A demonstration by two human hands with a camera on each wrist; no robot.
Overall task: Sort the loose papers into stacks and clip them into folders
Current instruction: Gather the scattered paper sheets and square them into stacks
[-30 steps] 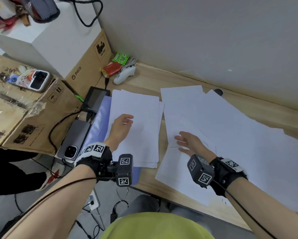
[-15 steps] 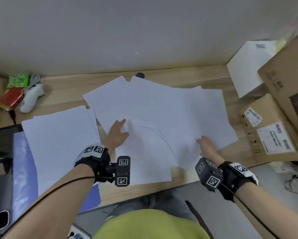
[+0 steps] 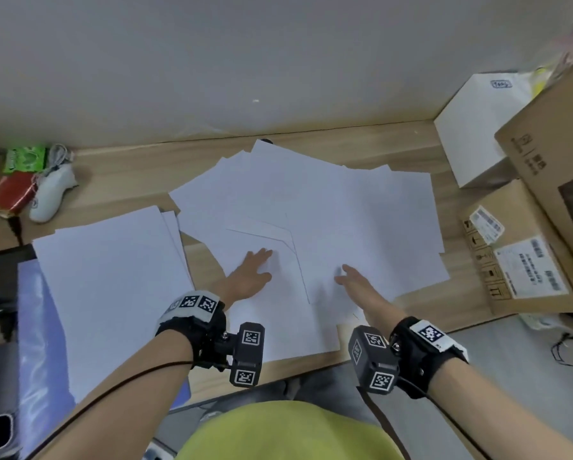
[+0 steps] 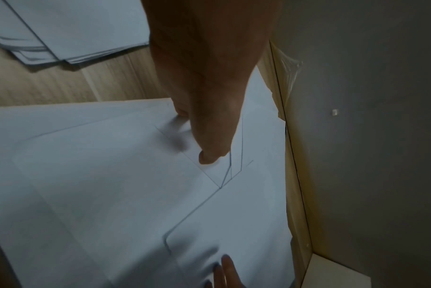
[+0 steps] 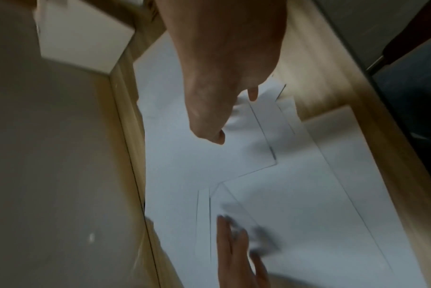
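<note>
Head view shows the left hand flat and wide on the loose papers, fingers straight. The right hand lies flat and wide beside it. A stack lies left of the left hand.

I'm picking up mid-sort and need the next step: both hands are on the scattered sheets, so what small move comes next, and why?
Probably draw both hands together to gather the loose sheets into one pile. The left hand and right hand lie flat on overlapping, skewed sheets, while a squared stack already sits to the left.
</note>
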